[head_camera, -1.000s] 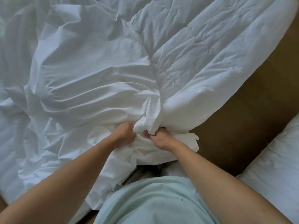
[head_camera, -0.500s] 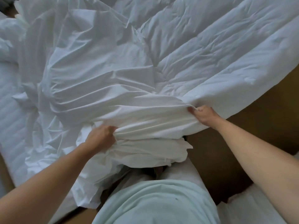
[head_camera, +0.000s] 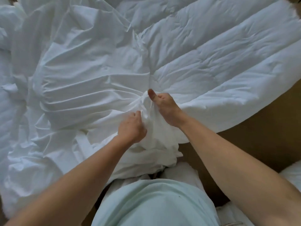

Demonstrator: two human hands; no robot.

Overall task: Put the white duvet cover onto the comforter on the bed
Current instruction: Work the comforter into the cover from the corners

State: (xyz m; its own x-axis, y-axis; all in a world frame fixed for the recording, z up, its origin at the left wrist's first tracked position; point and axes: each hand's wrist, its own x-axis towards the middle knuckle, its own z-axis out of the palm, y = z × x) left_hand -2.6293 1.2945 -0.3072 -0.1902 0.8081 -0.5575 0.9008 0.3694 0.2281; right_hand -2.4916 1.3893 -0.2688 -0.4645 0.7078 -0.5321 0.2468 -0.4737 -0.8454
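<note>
I see the white duvet cover (head_camera: 78, 88) rumpled from nine o'clock to centre. My left hand (head_camera: 132, 126) clutches its gathered edge; my right hand (head_camera: 166, 108) pinches the same bunch, thumb raised. The quilted comforter (head_camera: 219, 62) spreads toward two o'clock.

Left hand (head_camera: 132, 126) curled, gripping; right hand (head_camera: 166, 108) clenched, thumb up.

The crumpled white cloth duvet cover (head_camera: 78, 88) lies on the left, the puffy white quilted comforter (head_camera: 219, 59) on the right, touching.
</note>
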